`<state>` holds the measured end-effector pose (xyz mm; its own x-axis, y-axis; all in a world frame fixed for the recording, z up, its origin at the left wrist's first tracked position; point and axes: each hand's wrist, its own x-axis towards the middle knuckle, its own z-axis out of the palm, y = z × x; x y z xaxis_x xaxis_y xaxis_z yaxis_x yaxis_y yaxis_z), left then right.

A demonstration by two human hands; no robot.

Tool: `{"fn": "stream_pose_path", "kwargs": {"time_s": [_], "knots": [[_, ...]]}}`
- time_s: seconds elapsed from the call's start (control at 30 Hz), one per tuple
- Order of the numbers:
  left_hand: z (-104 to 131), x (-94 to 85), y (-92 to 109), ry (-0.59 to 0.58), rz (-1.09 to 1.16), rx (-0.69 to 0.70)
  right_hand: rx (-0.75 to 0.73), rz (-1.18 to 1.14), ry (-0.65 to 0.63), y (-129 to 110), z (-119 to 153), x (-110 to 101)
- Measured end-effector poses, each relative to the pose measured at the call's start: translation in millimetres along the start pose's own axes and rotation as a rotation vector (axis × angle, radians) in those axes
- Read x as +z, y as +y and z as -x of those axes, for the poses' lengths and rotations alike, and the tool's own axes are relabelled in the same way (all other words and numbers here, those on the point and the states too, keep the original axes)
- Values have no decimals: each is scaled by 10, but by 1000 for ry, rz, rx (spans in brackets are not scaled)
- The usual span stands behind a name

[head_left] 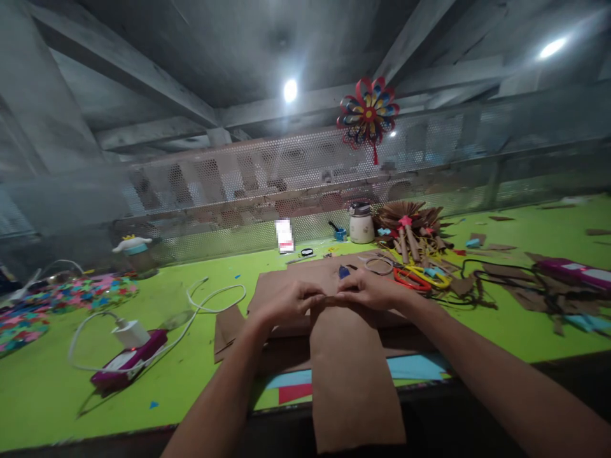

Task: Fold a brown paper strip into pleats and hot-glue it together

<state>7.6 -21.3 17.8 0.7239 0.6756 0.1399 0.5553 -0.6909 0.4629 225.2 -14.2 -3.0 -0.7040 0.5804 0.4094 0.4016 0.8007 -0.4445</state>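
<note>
1. Head view: looks over a wide green table (191, 362), backed by a perforated metal screen (210, 184) and roofed by concrete beams (128, 67).
2. Shows a long brown paper strip (356, 381) in the middle, held at its far end and reaching toward the person, past the table's near edge.
3. Pinches with the left hand (293, 300) at the strip's far end, fingers bent and nearly closed on the paper.
4. Pinches with the right hand (370, 289) just beside, fingertips brought narrowly together on the same end.
5. Includes stacked brown sheets (274, 289) under and around both hands, plus light blue paper (415, 367) and red paper (294, 393) at the near edge.
6. Has a colorful paper flower (369, 114) up by the screen, and pleated brown paper (405, 216) beside a white flask (361, 226).
7. Displays colored star shapes (86, 294) at far left, near a purple power strip (121, 370), a white plug (130, 333) and a white cable (224, 306).
8. Ends with red loop handles (411, 278) and yellow loop handles (438, 278) right of the right hand, and a small dark blue object (344, 272), too blurred to identify, just beside its fingers.
</note>
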Motion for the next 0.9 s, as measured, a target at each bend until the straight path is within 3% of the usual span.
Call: {"fn": "stream_pose_path", "kwargs": {"time_s": [0.27,0.4,0.57,0.63,0.77,0.9], "knots": [[-13,7,42,62,46,-69,95,-90,-27,62,24,-102],[7,-52,80,86,88,-97,102,-191,46,93,45,-147],[51,-98,-24,124,252,-102,220,-510,223,119,53,-159],[64,-102,-48,118,353,-99,196,-622,260,84,52,-160],[74,-43,-2,49,559,-90,6,-684,99,-65,58,-139],[62,100,48,-24,786,-128,21,-701,-89,-140,78,-91]]}}
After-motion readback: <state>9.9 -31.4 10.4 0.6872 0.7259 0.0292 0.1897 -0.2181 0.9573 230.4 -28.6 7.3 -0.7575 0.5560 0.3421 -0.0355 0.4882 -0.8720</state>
